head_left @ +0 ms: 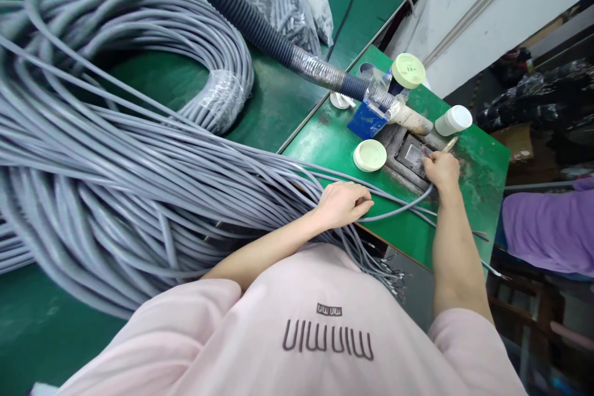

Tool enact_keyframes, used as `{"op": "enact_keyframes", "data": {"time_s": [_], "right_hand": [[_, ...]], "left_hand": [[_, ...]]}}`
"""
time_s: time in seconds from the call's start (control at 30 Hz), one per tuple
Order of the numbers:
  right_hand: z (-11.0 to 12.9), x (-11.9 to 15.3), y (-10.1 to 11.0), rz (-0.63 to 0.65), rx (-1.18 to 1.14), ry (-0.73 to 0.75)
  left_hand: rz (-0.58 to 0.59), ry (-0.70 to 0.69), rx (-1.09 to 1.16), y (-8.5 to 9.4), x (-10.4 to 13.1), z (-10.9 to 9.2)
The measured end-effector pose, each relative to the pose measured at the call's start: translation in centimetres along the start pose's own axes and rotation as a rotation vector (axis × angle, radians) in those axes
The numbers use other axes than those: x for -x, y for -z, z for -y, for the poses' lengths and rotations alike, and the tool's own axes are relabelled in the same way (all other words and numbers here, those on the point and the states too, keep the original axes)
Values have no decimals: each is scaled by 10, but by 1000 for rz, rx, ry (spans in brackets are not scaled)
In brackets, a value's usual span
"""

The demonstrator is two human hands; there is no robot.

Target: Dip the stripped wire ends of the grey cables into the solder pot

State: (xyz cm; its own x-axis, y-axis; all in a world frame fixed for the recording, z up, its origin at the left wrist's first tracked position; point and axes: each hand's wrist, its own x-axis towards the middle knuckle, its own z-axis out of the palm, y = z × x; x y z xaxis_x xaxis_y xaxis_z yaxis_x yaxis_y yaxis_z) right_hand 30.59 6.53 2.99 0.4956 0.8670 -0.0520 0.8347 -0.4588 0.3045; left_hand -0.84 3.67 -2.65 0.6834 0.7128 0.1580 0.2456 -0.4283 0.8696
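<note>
My right hand (443, 168) is closed on a grey cable (408, 205) near its end. The thin wires of that end point at the shiny silvery surface of a square solder pot (413, 154). My left hand (343, 203) is curled with the palm down at the edge of the cable bundle (260, 182), and the same cable comes out from beneath its fingers. How firmly the left fingers grip is partly hidden. Two more grey cables run across the green board between my hands, their stripped ends beyond my right wrist.
A large grey cable coil (218, 90) fills the left. A ribbed black hose (241, 18) reaches over the pot. Around it are an open pale tub (370, 155), a white jar (453, 120), a yellow-lidded jar (408, 70) and a blue piece (366, 120). A person in purple (547, 232) is at right.
</note>
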Motion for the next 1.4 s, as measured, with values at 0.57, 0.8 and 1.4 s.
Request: {"op": "enact_keyframes", "data": {"time_s": [0.57,0.8,1.4], "right_hand": [[50,164,63,-197,-1141,82],[78,194,49,-96,-1387,114],[74,223,26,121,-1983,16]], "left_hand": [[-200,55,736,-21,0,-8],[-188,242,1530,-55,-2,-45],[-389,-345,758,-38,-8,-45]]}}
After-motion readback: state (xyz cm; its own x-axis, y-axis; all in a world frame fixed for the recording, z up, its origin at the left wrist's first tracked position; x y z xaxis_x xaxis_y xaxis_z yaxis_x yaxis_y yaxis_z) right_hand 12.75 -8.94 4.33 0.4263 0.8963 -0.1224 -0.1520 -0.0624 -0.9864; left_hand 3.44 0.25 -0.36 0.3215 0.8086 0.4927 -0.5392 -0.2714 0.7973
